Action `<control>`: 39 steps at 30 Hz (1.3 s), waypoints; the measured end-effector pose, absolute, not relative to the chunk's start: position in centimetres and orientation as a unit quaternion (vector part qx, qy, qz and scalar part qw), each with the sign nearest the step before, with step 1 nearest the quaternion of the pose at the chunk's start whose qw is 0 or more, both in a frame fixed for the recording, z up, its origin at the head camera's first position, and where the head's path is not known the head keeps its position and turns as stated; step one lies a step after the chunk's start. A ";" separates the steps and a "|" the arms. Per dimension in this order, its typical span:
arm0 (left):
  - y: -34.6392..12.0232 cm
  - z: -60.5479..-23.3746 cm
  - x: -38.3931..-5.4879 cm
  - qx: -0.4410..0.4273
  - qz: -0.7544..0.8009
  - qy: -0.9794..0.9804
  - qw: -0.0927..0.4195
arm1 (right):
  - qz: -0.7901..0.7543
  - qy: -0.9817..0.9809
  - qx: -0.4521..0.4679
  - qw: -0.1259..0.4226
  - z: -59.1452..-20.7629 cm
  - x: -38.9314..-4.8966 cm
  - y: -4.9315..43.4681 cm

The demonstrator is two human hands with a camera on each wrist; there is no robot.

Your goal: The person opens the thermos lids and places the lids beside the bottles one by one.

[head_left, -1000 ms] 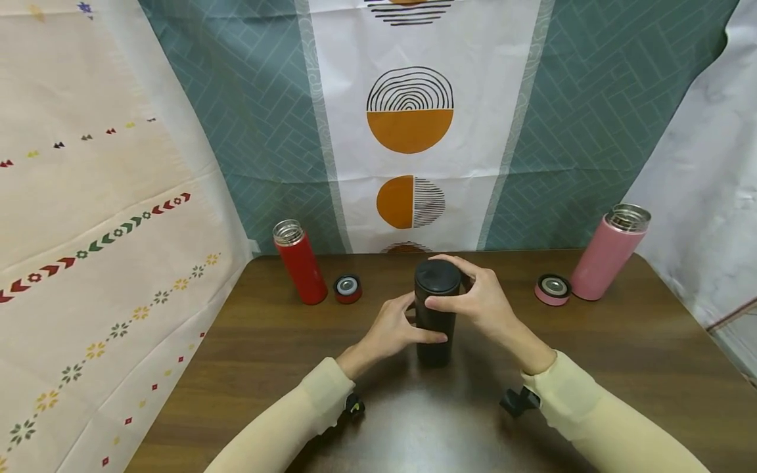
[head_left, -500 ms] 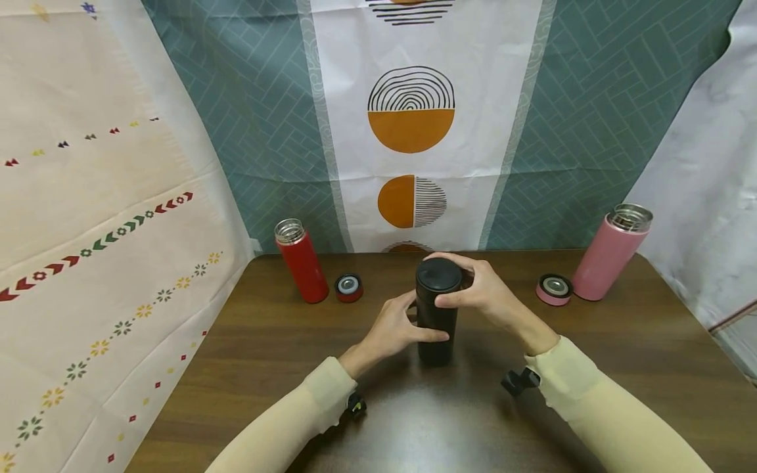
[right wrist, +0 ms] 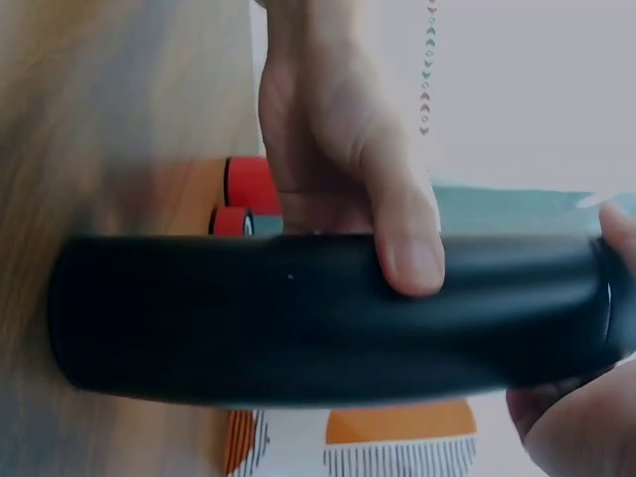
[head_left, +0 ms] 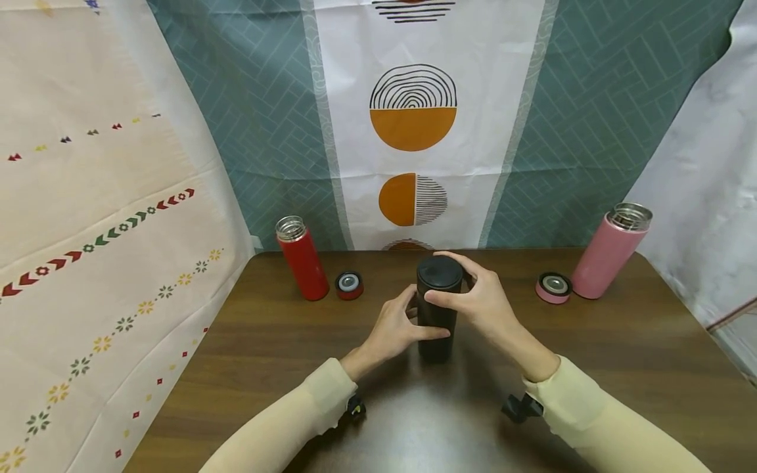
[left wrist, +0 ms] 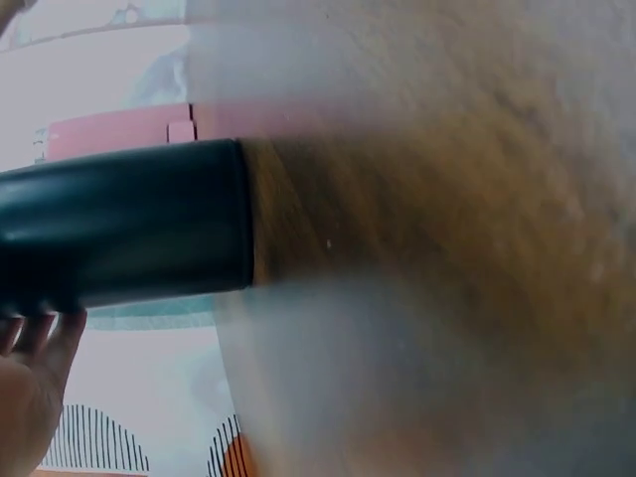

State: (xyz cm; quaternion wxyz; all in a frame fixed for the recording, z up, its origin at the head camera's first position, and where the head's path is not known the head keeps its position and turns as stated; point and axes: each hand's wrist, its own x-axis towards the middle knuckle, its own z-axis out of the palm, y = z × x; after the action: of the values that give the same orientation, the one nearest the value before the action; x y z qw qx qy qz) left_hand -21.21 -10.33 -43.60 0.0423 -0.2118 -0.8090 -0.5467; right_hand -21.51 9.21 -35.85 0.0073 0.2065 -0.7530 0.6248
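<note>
A black bottle stands upright on the wooden table, its flat black lid in place. Low on its body, my left hand grips it from the left, with the thumb across the front. My right hand holds the lid from the right, thumb at the near side of the rim and fingers behind. In the right wrist view, the left hand wraps the black bottle, while part of the right hand shows by the lid end. The left wrist view shows the lower bottle close up.
At the back left stands an uncapped red bottle with its red lid beside it. An uncapped pink bottle and its pink lid stand at the back right. Patterned cloths hang behind and beside the table.
My right hand's thumb shifts right along the lid's rim, then back left, as the wrist turns. My left hand keeps its grip and the black bottle stays in place.
</note>
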 end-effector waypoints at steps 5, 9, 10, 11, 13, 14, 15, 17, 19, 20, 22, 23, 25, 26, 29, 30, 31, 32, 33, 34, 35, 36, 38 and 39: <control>-10.6 -43.6 -21.5 -0.233 -0.545 -0.805 0.019 | 0.608 -0.757 0.238 0.005 -35.8 -22.4 9.8; -10.7 -43.6 -21.8 -0.248 -0.542 -0.803 0.017 | 0.610 -0.749 0.260 -0.009 -35.9 -23.3 10.1; -10.7 -43.6 -21.8 -0.250 -0.542 -0.802 0.018 | 0.611 -0.745 0.267 -0.014 -36.0 -23.5 10.2; -10.7 -43.6 -21.9 -0.251 -0.541 -0.803 0.018 | 0.612 -0.742 0.273 -0.020 -36.0 -23.7 10.3; -10.6 -43.6 -21.9 -0.249 -0.541 -0.803 0.018 | 0.616 -0.732 0.287 -0.037 -36.0 -24.2 10.5; -10.6 -43.6 -21.9 -0.248 -0.542 -0.803 0.016 | 0.621 -0.724 0.298 -0.050 -36.1 -24.5 10.6; -10.6 -43.6 -21.9 -0.246 -0.543 -0.803 0.015 | 0.626 -0.713 0.308 -0.065 -36.1 -24.9 10.7; -10.5 -43.6 -21.9 -0.243 -0.543 -0.804 0.014 | 0.635 -0.691 0.332 -0.095 -36.2 -25.5 10.9; -10.5 -43.6 -21.9 -0.242 -0.541 -0.805 0.016 | 0.645 -0.665 0.355 -0.127 -36.2 -26.1 11.1; -10.4 -43.7 -22.0 -0.242 -0.540 -0.806 0.018 | 0.646 -0.655 0.366 -0.140 -36.2 -26.4 11.2; -10.3 -43.7 -22.0 -0.244 -0.537 -0.807 0.025 | 0.648 -0.644 0.376 -0.155 -36.2 -26.6 11.4; -10.3 -43.7 -22.0 -0.245 -0.535 -0.808 0.029 | 0.649 -0.641 0.375 -0.162 -36.1 -26.6 11.4; -10.2 -43.8 -22.0 -0.246 -0.534 -0.808 0.037 | 0.652 -0.644 0.365 -0.164 -36.1 -26.2 11.5; -10.1 -43.8 -21.9 -0.246 -0.534 -0.808 0.040 | 0.655 -0.648 0.356 -0.159 -36.1 -25.7 11.4; -10.0 -43.8 -21.9 -0.244 -0.532 -0.809 0.048 | 0.655 -0.678 0.313 -0.117 -36.0 -24.0 11.1; -10.0 -43.9 -21.8 -0.241 -0.532 -0.810 0.050 | 0.651 -0.692 0.296 -0.096 -36.0 -23.4 10.9; -10.0 -43.9 -21.8 -0.239 -0.532 -0.810 0.053 | 0.644 -0.708 0.280 -0.074 -35.9 -22.9 10.6; -10.0 -43.9 -21.7 -0.237 -0.531 -0.812 0.055 | 0.637 -0.722 0.264 -0.056 -35.9 -22.4 10.4; -10.1 -43.9 -21.7 -0.235 -0.531 -0.812 0.056 | 0.628 -0.736 0.250 -0.038 -35.8 -22.1 10.1; -10.2 -43.9 -21.7 -0.233 -0.532 -0.812 0.056 | 0.619 -0.748 0.238 -0.023 -35.7 -21.9 9.8; -10.3 -44.0 -21.7 -0.232 -0.532 -0.812 0.056 | 0.616 -0.753 0.231 -0.014 -35.7 -21.9 9.7; -10.3 -44.0 -21.7 -0.234 -0.533 -0.812 0.054 | 0.613 -0.756 0.227 -0.008 -35.7 -21.9 9.6; -10.4 -44.0 -21.8 -0.240 -0.534 -0.810 0.047 | 0.612 -0.757 0.228 -0.003 -35.7 -22.1 9.6; -10.5 -43.9 -21.8 -0.243 -0.534 -0.808 0.043 | 0.611 -0.757 0.231 -0.001 -35.8 -22.3 9.7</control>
State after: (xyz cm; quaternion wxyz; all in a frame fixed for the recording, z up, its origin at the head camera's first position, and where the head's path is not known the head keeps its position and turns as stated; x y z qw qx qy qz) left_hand -21.82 -10.47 -43.95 0.0430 -0.2428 -0.8084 -0.5344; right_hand -22.34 9.70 -35.79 -0.0012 0.2309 -0.7569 0.6114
